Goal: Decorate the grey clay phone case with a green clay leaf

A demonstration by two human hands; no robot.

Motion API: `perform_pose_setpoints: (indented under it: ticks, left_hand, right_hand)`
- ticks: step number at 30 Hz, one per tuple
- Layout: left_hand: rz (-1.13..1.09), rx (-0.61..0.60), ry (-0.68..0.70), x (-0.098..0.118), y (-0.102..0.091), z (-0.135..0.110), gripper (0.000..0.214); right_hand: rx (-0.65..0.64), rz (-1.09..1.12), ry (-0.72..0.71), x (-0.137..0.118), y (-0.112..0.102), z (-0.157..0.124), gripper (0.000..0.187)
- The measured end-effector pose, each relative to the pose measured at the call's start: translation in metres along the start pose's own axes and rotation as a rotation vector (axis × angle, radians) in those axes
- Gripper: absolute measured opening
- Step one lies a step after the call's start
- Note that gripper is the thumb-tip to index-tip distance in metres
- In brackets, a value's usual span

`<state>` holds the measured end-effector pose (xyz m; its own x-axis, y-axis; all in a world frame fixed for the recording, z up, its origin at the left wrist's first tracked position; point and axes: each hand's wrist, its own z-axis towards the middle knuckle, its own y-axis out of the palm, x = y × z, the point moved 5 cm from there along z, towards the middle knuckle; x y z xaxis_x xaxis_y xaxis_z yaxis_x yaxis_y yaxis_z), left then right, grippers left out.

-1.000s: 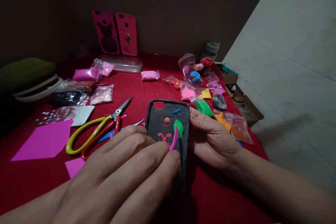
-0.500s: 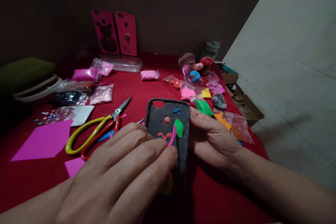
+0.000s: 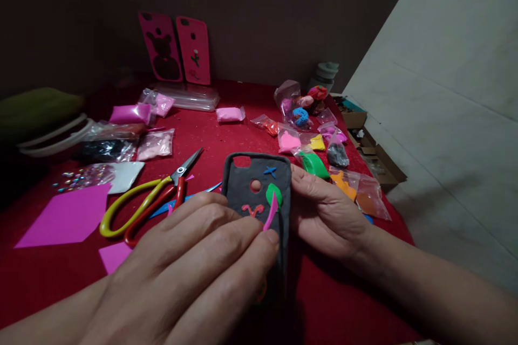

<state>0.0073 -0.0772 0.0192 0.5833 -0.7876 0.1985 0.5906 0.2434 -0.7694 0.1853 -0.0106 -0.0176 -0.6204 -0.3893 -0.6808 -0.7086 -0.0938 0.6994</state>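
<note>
A dark grey phone case (image 3: 242,172) covered in clay stands tilted in front of me. My right hand (image 3: 329,215) grips it by its right edge, thumb on the front side. My left hand (image 3: 198,259) pinches a pink modelling tool (image 3: 270,214), whose pointed tip lies over a green clay leaf (image 3: 273,193) on the case. Above the leaf is a blue clay star shape (image 3: 270,172). Left of the tool sits a curled red-orange clay piece (image 3: 252,209). My left fingers cover much of the lower case, where only a bit of orange decoration shows.
Yellow-and-red-handled scissors (image 3: 141,210) and pink paper (image 3: 65,215) lie left on the red cloth (image 3: 238,137). Bagged clay, including a green lump (image 3: 313,165), is at right. Two pink phone cases (image 3: 194,51) lean against the back wall. Cardboard boxes (image 3: 384,164) stand beyond the right edge.
The pink tool's tip has shifted slightly right, from the leaf's left edge onto its middle. The leaf now looks smoother and more pointed. My right hand keeps its hold on the case.
</note>
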Motion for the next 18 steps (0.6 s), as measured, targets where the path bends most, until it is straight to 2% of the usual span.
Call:
perform_pose_setpoints:
  ticks: [3, 5, 12, 15, 18]
  left_hand:
    - [-0.037, 0.106, -0.146, 0.006, 0.001, -0.001, 0.042]
    - [-0.083, 0.158, -0.193, 0.01, 0.004, -0.002, 0.042]
    - [-0.076, 0.149, -0.114, 0.01, 0.009, 0.003, 0.039]
    - [-0.042, 0.131, -0.023, 0.014, 0.009, 0.006, 0.04]
    - [-0.043, 0.136, -0.082, 0.013, 0.008, 0.002, 0.04]
  right_hand:
    - [-0.01, -0.003, 0.008, 0.001, 0.001, 0.0, 0.017]
    - [-0.018, -0.006, 0.004, 0.001, 0.002, 0.0, 0.014]
    - [-0.013, -0.001, 0.006, 0.001, 0.0, 0.001, 0.011]
    - [0.004, 0.0, 0.004, 0.001, -0.002, 0.001, 0.01]
    - [-0.003, 0.005, 0.004, 0.001, -0.002, 0.001, 0.005]
